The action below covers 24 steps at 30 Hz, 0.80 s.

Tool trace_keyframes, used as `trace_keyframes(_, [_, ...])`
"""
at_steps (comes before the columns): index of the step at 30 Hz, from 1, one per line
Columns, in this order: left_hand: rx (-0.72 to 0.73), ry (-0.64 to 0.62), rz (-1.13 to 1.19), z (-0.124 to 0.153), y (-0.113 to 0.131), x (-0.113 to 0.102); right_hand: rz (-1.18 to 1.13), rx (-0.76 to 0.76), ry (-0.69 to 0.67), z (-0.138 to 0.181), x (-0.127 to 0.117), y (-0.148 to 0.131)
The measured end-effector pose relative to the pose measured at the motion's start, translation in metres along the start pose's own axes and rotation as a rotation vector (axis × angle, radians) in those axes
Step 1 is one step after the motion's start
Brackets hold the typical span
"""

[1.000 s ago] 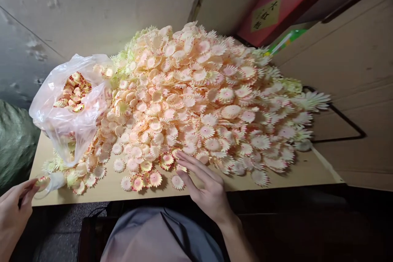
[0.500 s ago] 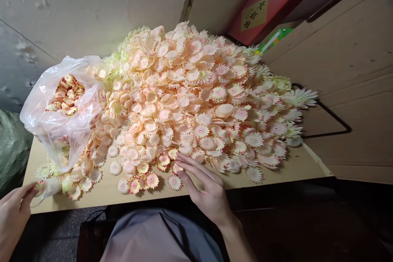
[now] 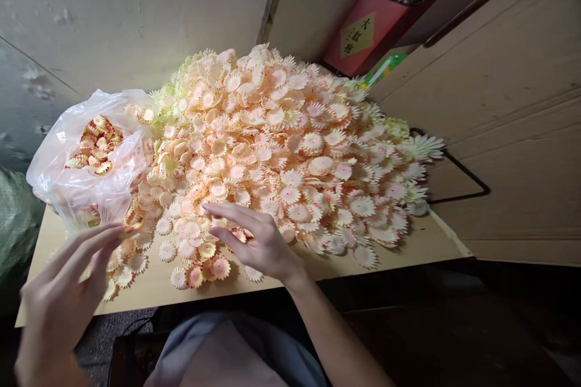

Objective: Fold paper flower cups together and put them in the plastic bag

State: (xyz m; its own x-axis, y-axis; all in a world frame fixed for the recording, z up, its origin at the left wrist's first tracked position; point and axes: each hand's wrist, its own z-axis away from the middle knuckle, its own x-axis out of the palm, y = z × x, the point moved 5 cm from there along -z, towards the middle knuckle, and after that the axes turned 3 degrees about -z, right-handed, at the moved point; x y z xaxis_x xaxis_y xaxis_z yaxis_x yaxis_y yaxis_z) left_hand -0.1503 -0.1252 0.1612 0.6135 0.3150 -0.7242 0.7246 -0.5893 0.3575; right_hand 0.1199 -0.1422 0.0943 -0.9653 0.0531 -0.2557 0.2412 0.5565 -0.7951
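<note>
A head-worn view looked down on a pale wooden table [image 3: 408,248] buried under a heap [image 3: 290,139] of small peach-and-pink artificial flower heads, which filled the centre of the frame. The right hand [image 3: 258,242] lay palm-down on the heap's near edge, lower centre, with fingers spread apart and clamped on nothing that showed. The left hand [image 3: 63,290], lower left, reached up with fingers straight and parted — their tips touching loose flower heads just below a clear plastic bag [image 3: 86,175]. That bag sat at the left of the frame against the heap, open, holding a modest clutch of red-and-yellow flower heads. By far the greater part lay loose on the table, unbagged. A red box [image 3: 363,30] stood at the upper right behind the heap — a green sack [image 3: 13,224] showed at the left edge.
</note>
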Motion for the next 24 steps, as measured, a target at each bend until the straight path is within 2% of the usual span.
trace_keyframes(1, [0.097,-0.021,0.019,-0.015,0.016,0.016,-0.055,-0.007,-0.058,-0.014,0.004,0.004])
trace_keyframes(2, [0.126,-0.046,0.102,-0.027,0.024,0.033,-0.114,0.0,-0.098,-0.026,0.007,0.01])
trace_keyframes(4, [0.097,-0.058,0.3,-0.048,0.023,0.065,-0.228,0.014,-0.122,-0.047,0.009,0.024])
trace_keyframes(7, [-0.067,-0.032,0.552,-0.066,0.001,0.113,-0.316,0.074,-0.057,-0.068,0.003,0.052])
trace_keyframes(11, [-0.265,0.013,0.814,-0.075,-0.023,0.161,-0.26,0.123,-0.046,-0.081,-0.004,0.083])
trace_keyframes(15, [-0.378,0.047,0.876,-0.071,-0.03,0.194,-0.171,0.108,0.03,-0.087,-0.006,0.104])
trace_keyframes(19, [-0.441,0.092,0.854,-0.061,-0.027,0.217,-0.049,0.081,0.092,-0.089,-0.004,0.112])
trace_keyframes(22, [-0.427,0.091,0.827,-0.061,-0.022,0.221,0.119,0.061,0.168,-0.089,-0.01,0.109])
trace_keyframes(24, [-0.406,0.036,0.81,-0.068,-0.02,0.217,0.092,0.059,0.115,-0.089,-0.013,0.108])
